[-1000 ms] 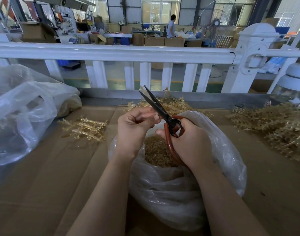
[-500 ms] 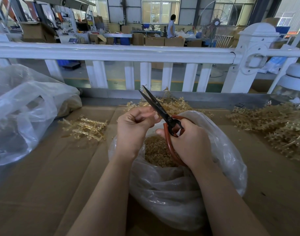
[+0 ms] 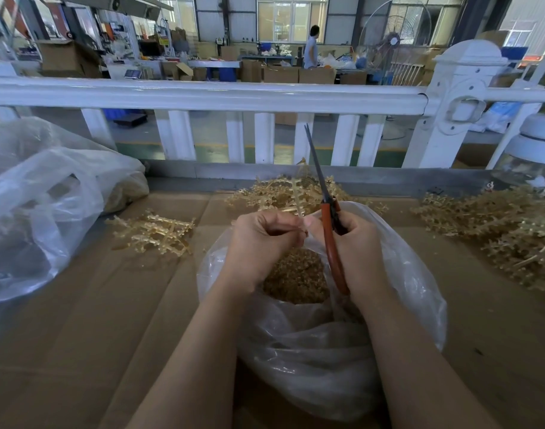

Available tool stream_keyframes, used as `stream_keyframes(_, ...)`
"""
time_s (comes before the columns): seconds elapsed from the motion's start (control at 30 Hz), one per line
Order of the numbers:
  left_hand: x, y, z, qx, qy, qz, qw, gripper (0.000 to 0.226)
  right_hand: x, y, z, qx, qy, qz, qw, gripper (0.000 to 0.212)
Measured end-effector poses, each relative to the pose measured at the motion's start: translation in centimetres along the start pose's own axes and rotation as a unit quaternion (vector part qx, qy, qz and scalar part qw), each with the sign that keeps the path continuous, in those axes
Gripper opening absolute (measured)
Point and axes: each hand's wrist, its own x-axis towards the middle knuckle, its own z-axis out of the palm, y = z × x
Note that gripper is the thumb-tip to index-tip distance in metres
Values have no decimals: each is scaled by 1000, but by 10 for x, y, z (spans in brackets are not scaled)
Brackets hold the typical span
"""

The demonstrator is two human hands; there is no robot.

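Gripping scissors [image 3: 325, 212], right hand [image 3: 355, 246]; left hand [image 3: 259, 243] pinching sprue [image 3: 297, 199] over bag rim [image 3: 379, 218]; flat cardboard [image 3: 125, 305] spreads left.

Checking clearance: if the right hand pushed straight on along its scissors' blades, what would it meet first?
Likely the white railing; the right hand aims the scissors up over the gold sprue pile, but depth is unclear.
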Motion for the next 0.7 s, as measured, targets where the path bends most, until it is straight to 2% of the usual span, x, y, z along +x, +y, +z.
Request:
stream_keyframes(0.1,-1,-2,2,53,-25,16,998,16,-1,0,1,-3,-14,-1,1000,11)
stream_keyframes(0.33,-2,0,-3,109,-49,19,993,7,-3,-3,1,5,-5,2,1000,17)
stream_keyframes(0.43,-5,1,-3,60,17,23,998,38,-3,-4,1,-2,10,6,1000,19)
stream_keyframes(0.53,-5,5,-5,13,154,79,985,53,-3,-5,1,-5,10,7,1000,17)
stream_keyframes(0.6,-2,7,-7,-8,225,103,969,49,-3,-5,0,6,2,10,1000,17)
stream_keyframes(0.7,1,10,-11,3,243,103,965,25,-4,-5,1,8,-12,11,1000,17)
